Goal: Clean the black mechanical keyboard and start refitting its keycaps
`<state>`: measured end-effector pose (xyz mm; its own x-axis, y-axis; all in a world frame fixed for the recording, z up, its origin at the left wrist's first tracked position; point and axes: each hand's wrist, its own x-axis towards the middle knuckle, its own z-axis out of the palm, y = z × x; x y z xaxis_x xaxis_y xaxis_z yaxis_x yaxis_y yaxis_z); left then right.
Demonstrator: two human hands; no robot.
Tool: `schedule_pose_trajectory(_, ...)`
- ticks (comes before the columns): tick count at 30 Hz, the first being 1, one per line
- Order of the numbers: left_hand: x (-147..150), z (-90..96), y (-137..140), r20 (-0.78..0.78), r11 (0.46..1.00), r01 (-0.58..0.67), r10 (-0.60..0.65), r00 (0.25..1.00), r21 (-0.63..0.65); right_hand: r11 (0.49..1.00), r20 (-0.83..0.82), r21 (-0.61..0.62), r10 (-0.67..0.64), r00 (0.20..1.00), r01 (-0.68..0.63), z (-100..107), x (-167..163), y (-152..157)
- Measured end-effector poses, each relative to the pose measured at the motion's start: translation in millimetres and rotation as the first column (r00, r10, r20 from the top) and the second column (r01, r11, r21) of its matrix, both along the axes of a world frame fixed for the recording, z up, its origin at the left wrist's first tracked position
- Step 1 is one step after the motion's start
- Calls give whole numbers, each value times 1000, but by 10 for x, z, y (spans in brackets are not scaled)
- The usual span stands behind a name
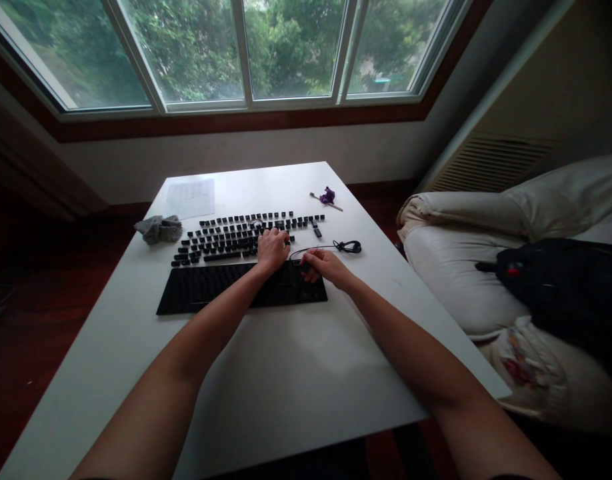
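A black keyboard base with its keycaps off lies across the white table. Just beyond it, loose black keycaps are laid out in rows. My left hand rests over the right part of these rows, palm down, fingers stretched forward and a little apart; its fingertips touch or hover by the keycaps. Over the right end of the base is my right hand, thumb and fingers curled together. Anything between those fingers is too small to make out. Beside it runs the keyboard's cable, bundled at its end.
A grey cloth lies at the table's left edge, near a sheet of paper. At the far right sit a purple bunched item and a thin brush-like stick. A sofa with a black bag stands to the right.
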<state>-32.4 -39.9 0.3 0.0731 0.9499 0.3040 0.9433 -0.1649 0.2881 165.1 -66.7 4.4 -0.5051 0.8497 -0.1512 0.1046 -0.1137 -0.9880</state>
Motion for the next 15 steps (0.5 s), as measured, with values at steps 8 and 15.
schedule_pose_trajectory(8,-115,-52,-455,37,966,258,-258,965,14,959,-37,111,266,963,-261,210,153,-20)
schedule_pose_trajectory(15,-202,40,-854,64,927,371,-374,925,49,932,193,304,144,971,-199,320,219,-3)
